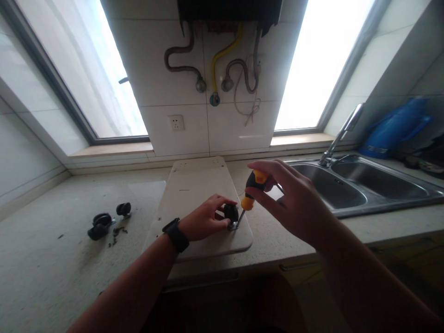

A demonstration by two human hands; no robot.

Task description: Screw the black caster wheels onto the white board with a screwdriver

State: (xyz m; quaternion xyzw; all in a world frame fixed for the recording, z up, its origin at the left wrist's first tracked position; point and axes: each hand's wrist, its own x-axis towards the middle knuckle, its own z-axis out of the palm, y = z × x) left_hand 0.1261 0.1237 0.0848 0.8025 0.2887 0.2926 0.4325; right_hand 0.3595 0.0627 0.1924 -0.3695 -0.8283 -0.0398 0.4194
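one black caster was pinched in the left hand as the right hand held a yellow-and-black screwdriver to its base, near the corner of a white board; beyond stood a two-basin steel sink and a blue jug, contents hidden.

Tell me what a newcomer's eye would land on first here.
Probably the yellow and black screwdriver in the right hand, its tip beside the black caster wheel that the left hand holds on the white flat board. Next, perhaps, the blue jug-like container beyond the steel double sink, and the curved yellow hose against the tiled wall.
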